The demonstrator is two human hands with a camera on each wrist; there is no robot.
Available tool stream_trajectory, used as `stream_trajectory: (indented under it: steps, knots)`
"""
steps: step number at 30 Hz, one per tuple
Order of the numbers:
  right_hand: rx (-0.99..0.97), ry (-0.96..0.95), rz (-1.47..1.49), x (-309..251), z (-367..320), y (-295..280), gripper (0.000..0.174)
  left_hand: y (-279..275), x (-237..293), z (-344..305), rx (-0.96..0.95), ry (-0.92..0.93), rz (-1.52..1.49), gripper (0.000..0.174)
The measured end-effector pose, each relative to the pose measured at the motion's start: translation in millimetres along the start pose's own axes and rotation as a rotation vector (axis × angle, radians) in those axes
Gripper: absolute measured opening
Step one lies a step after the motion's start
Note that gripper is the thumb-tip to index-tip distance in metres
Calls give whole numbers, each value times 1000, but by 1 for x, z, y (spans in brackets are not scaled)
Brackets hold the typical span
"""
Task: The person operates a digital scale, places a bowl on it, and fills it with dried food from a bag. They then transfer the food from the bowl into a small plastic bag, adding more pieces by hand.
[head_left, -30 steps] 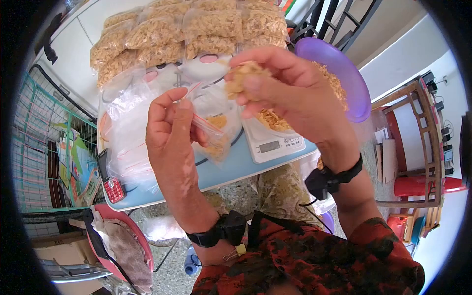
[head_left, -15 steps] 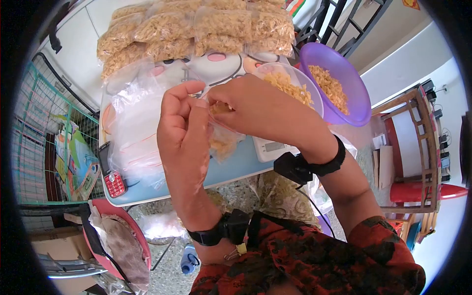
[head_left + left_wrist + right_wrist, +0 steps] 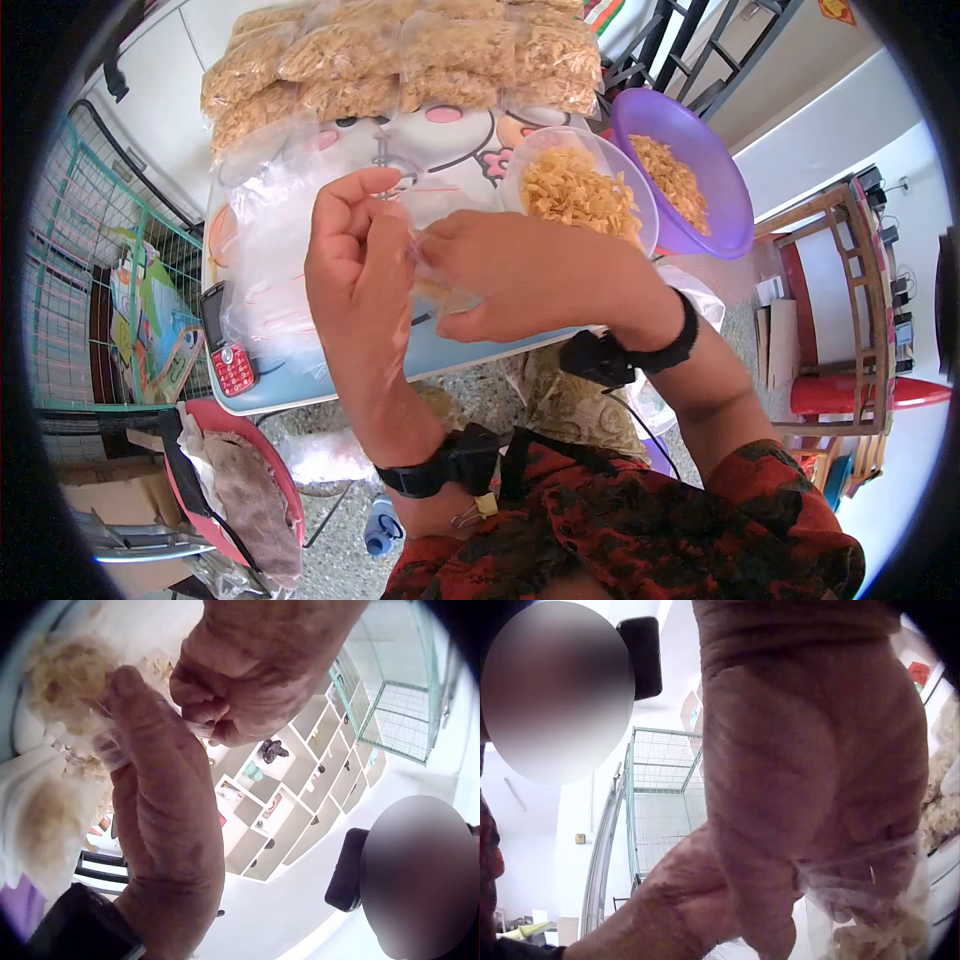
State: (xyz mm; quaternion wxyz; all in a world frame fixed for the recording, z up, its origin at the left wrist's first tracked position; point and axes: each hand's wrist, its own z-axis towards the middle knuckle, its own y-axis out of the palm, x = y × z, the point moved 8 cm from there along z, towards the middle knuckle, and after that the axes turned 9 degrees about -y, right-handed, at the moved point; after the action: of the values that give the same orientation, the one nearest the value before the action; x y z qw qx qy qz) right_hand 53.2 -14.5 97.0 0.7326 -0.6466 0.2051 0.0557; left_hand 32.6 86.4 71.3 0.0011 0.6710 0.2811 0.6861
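Observation:
In the head view, my left hand (image 3: 355,250) pinches the top of a clear zip bag (image 3: 440,293) over the front of the table. My right hand (image 3: 530,270) meets it from the right and covers most of the bag. The left wrist view shows pale yellow flakes (image 3: 71,682) in the bag beside the left thumb, and the curled right fingers gripping its plastic edge. Clear plastic (image 3: 855,877) lies across the right fingers in the right wrist view. Behind the right hand stands a clear bowl (image 3: 650,215) of flakes.
Filled bags (image 3: 350,55) are stacked along the back. Flat empty bags (image 3: 265,230) lie at the left, with a red phone (image 3: 232,368) at the table's edge. A purple basin (image 3: 738,190) of flakes stands at the right. The right forearm hides the scale.
The right hand, which held a clump of flakes one second ago, moved left and down to the bag. Its flakes no longer show in that hand, and it now grips the bag's plastic.

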Motion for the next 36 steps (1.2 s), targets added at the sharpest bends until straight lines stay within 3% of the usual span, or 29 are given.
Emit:
stream_trajectory:
  steps: [1,4,7,10,13,15,17,26,28,36]
  knots:
    - [-17,-6,-15,-1,4,3,35,2,2,-1,8,21,-17,24]
    - [-268,246,-40,10,10,12,36,0,3,-2,24,30,0,22]
    - [-29,160,-30,-1,7,-2,31,-9,3,0,47,15,-19,19]
    - [301,-112,-24,-21,-8,-29,28,-20,2,3,109,43,-2,19]
    - [538,-97,-90,-6,-43,-57,18,-21,3,1,103,63,-31,18]
    - [532,88,-93,23,-66,-73,19,-22,10,-2,142,124,-114,19]
    - [519,412,-33,55,-98,-88,22,-20,13,-3,138,150,-133,20]
    - [440,545,-81,84,-136,-86,25,-8,10,0,50,171,-117,19]
    - [430,522,-89,82,-133,-83,27,-8,3,4,124,138,-29,20]
    - [384,388,-136,101,-102,-69,39,-1,-1,7,101,127,-2,21]
